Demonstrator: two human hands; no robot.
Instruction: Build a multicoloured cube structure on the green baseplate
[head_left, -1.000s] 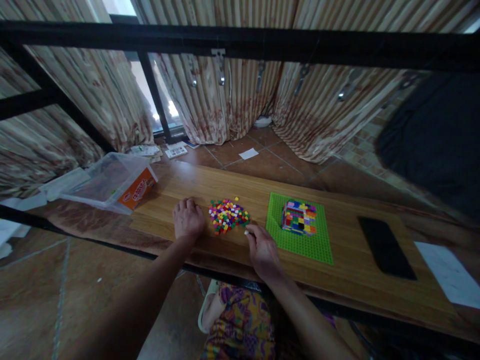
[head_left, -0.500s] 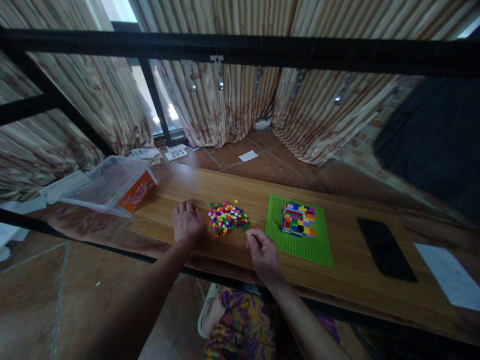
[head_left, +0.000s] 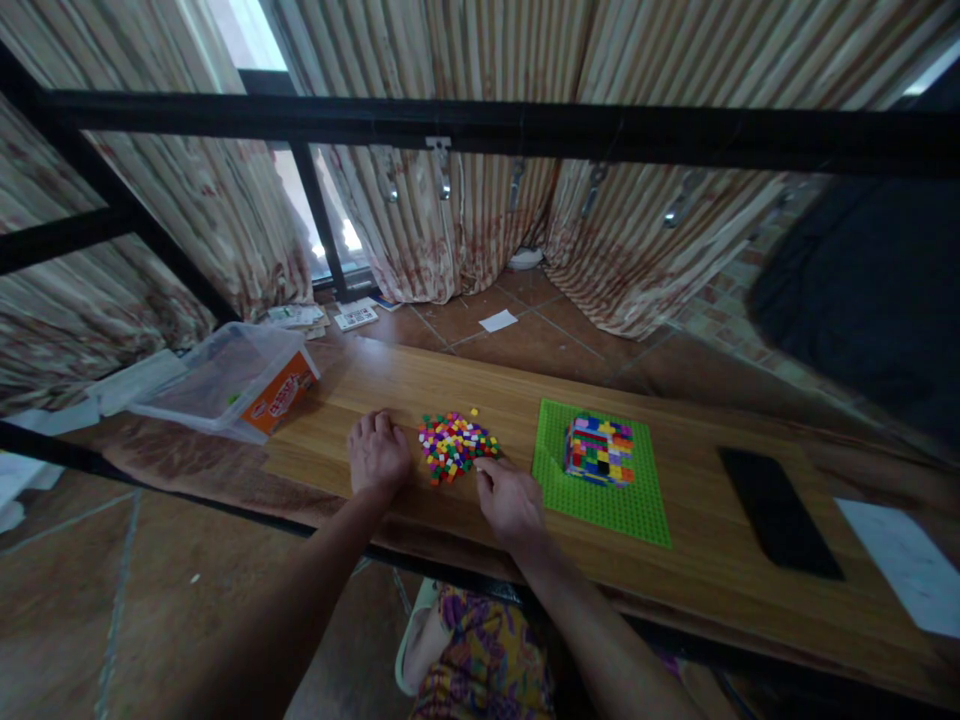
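A pile of small colorful toy bricks (head_left: pixel 451 445) lies loose on the wooden tabletop. Just left of it, my left hand (head_left: pixel 377 452) rests palm down on the wood, fingers loosely laid out and holding nothing visible. My right hand (head_left: pixel 511 500) touches the pile's lower right edge with thumb and forefinger close together, the other fingers curled in. Whatever is between those fingertips is too small to make out. Further right, a boxy multicolored brick build (head_left: pixel 598 450) stands on a green studded baseplate (head_left: pixel 607 515).
A clear plastic bin (head_left: pixel 225 385) with an orange label sits at the table's left end. A black phone-like slab (head_left: pixel 780 515) and a white paper sheet (head_left: pixel 900 560) lie on the right. A dark metal bar (head_left: pixel 480 125) crosses above, before striped curtains (head_left: pixel 495 210).
My right hand has moved left, from beside the pile to its lower right edge. My left hand stays in place. The whole view has shifted slightly downward.
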